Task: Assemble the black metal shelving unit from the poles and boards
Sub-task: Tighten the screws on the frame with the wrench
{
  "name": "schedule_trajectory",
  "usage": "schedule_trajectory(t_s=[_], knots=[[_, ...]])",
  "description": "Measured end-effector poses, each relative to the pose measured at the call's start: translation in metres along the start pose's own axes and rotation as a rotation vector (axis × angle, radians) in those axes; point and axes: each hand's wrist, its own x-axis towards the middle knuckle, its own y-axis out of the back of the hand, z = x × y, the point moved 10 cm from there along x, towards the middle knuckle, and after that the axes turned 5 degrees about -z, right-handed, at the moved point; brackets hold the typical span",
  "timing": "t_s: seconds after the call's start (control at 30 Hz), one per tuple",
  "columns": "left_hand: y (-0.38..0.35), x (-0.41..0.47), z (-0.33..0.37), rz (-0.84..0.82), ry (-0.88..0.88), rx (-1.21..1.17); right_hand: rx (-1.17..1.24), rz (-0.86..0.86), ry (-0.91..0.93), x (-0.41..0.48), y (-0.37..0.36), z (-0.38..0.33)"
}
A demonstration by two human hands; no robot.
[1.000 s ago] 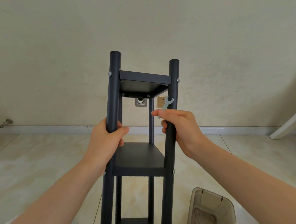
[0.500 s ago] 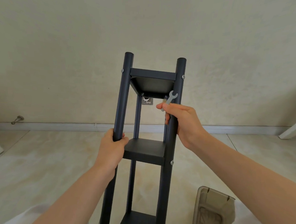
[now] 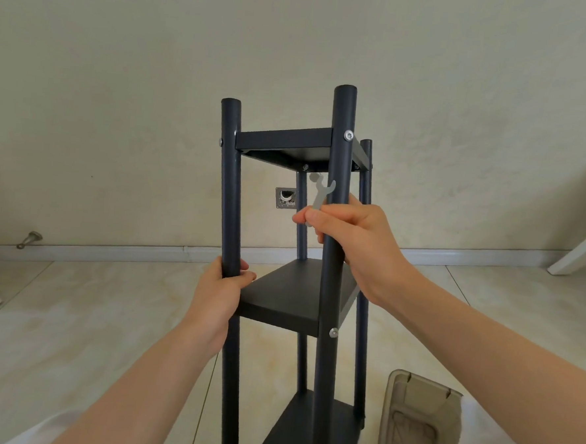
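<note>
The black metal shelving unit [image 3: 289,146] stands upright in front of me, with three boards bolted between its poles. My left hand [image 3: 220,293] grips the near left pole [image 3: 230,190] just above the middle board [image 3: 294,297]. My right hand [image 3: 355,239] wraps the near right pole [image 3: 332,286] between the top and middle boards. That same hand pinches a small grey flat wrench [image 3: 320,196], which sticks up past the fingers. Silver bolt heads show on the right pole at the top and middle boards.
A translucent brown plastic bin [image 3: 420,425] sits on the tiled floor at the lower right. A cream wall with a white baseboard [image 3: 111,246], a metal wall plate [image 3: 285,198] and a door stopper [image 3: 29,240] lies behind. A white slanted leg [image 3: 581,246] is at far right.
The shelving unit has turned clockwise, so its right side and a far right pole now show. My left hand has slid lower on the left pole; the right hand keeps its grip.
</note>
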Motion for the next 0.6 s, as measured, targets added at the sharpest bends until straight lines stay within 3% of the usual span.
schedule_trajectory(t_s=[0.2, 0.3, 0.47, 0.6], knots=[[-0.004, 0.005, -0.001, -0.085, 0.020, 0.178, -0.134, -0.078, -0.004, -0.004, -0.003, -0.008], [-0.003, 0.000, 0.007, -0.027, -0.019, 0.334, -0.200, -0.149, 0.008, -0.006, -0.007, -0.015], [-0.003, -0.025, 0.045, 0.156, -0.249, 0.661, -0.186, -0.247, 0.002, -0.008, -0.014, -0.019], [-0.019, -0.051, 0.076, 0.107, -0.540, 0.607, -0.185, -0.280, 0.024, -0.008, -0.020, -0.022]])
